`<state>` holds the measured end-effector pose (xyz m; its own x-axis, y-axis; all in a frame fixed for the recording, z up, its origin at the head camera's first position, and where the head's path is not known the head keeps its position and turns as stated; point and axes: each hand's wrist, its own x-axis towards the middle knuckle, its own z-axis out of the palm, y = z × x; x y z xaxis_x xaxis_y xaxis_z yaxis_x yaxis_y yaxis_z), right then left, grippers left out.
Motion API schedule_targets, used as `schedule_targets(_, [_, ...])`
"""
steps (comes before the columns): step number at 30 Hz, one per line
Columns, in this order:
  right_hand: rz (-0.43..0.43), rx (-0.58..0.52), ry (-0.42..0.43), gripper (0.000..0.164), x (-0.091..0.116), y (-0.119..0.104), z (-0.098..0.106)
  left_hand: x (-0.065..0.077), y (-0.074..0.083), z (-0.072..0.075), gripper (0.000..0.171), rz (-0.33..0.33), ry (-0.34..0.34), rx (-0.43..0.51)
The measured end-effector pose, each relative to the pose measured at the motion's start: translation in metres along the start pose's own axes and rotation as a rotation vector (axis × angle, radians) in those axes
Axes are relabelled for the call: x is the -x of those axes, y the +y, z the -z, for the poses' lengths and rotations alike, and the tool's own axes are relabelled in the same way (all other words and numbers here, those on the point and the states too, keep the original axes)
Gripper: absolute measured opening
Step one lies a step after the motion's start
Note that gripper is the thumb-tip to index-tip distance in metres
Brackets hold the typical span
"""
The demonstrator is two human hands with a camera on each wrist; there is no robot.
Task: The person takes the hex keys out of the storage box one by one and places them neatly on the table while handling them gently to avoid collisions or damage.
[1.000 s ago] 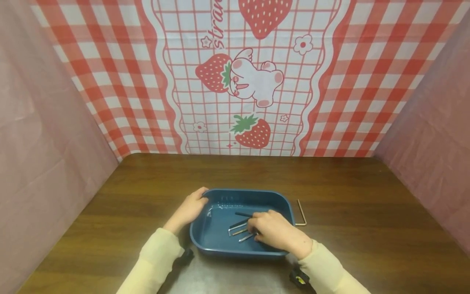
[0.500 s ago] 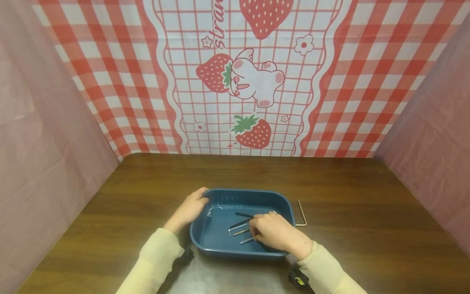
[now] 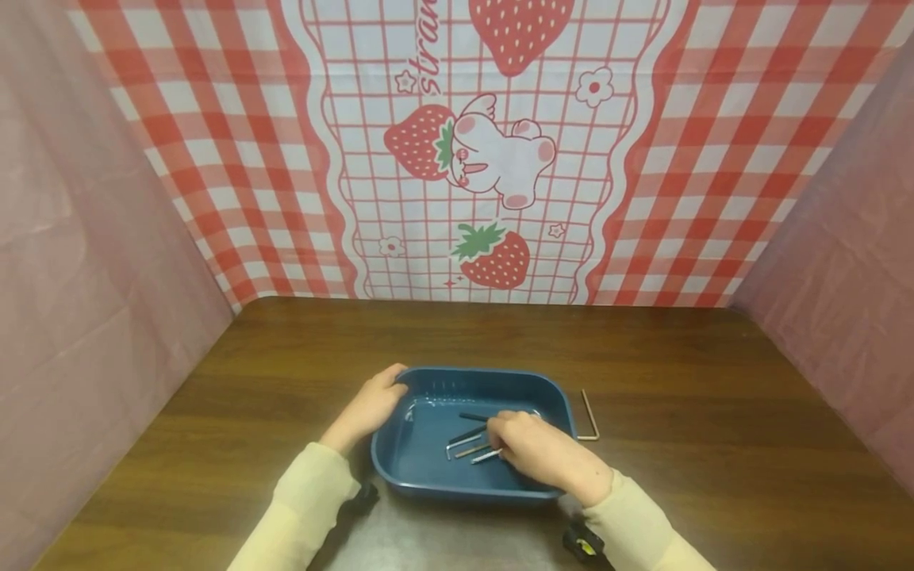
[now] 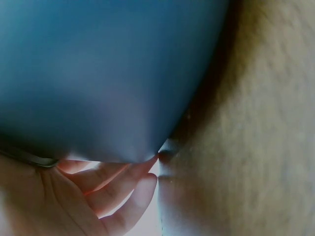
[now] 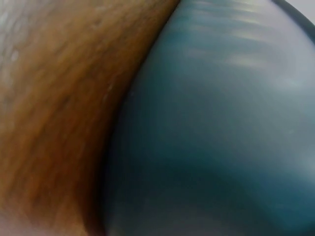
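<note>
Left hand point(image 3: 371, 403): its grip is holding the blue tray point(image 3: 467, 490) at the far left corner, as half a second ago. Inside, two black hex keys point(image 3: 467, 434), one bent silver key point(image 3: 464, 442) and one bronze key point(image 3: 470, 451) are lying together; the nearest silver key point(image 3: 486, 457) is now lying closer to the bronze one. Right hand point(image 3: 539, 450): its grip is pinching that nearest key. Right of the tray, an L-shaped key point(image 3: 589, 415) is lying on the counter point(image 3: 678, 396).

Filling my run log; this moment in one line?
left hand: holding blue tray | right hand: at hex keys inside | bronze key: outside
</note>
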<state>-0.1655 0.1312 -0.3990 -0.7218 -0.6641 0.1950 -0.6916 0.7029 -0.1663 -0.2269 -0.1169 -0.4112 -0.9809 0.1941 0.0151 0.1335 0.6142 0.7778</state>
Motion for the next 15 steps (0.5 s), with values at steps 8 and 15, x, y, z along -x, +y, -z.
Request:
schedule_targets(8, [0.018, 0.057, 0.006, 0.014, 0.0015, 0.0008, 0.0034, 0.0002, 0.0006, -0.0001, 0.026, 0.004, 0.001, -0.002])
schedule_targets(15, [0.037, 0.098, 0.05, 0.012, 0.0026, 0.0021, 0.002, 0.0001, -0.0006, -0.0006, 0.026, -0.007, -0.003, -0.015])
